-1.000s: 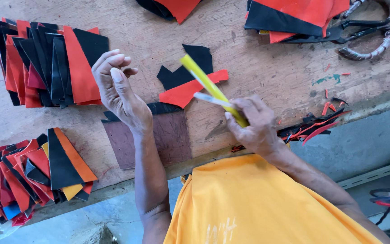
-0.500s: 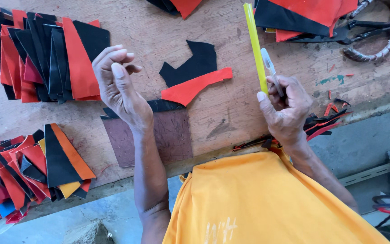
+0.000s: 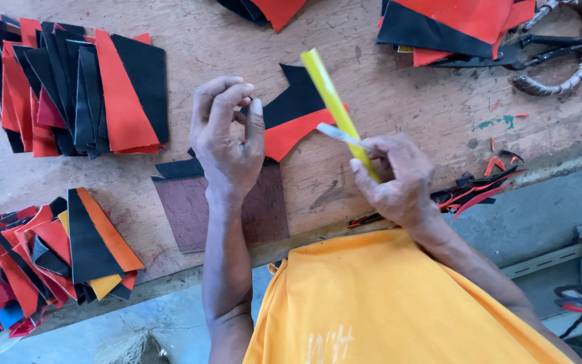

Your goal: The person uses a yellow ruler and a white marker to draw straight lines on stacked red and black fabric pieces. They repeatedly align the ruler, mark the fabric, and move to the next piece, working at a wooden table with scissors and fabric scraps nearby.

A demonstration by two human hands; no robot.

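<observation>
At nine o'clock from your hands sits a stack of black and red cut pieces (image 3: 75, 91) on the wooden table (image 3: 405, 108), and at seven o'clock a second heap of red, black and orange pieces (image 3: 42, 259) lies at the table's near edge. Your left hand (image 3: 227, 145) hovers above the table with its fingers curled loosely toward the thumb; it holds nothing, and a brown square patch (image 3: 190, 212) lies under the wrist. Just at two o'clock from that hand, a black-and-red shaped piece (image 3: 298, 114) lies flat on the wood. Your right hand (image 3: 392, 178) is closed around a yellow ruler (image 3: 331, 98) and a white pen (image 3: 341, 136) together, the ruler slanting up toward eleven o'clock over the shaped piece. Off at one o'clock, large scissors (image 3: 547, 57) rest beside another pile of red and black material (image 3: 453, 23)
</observation>
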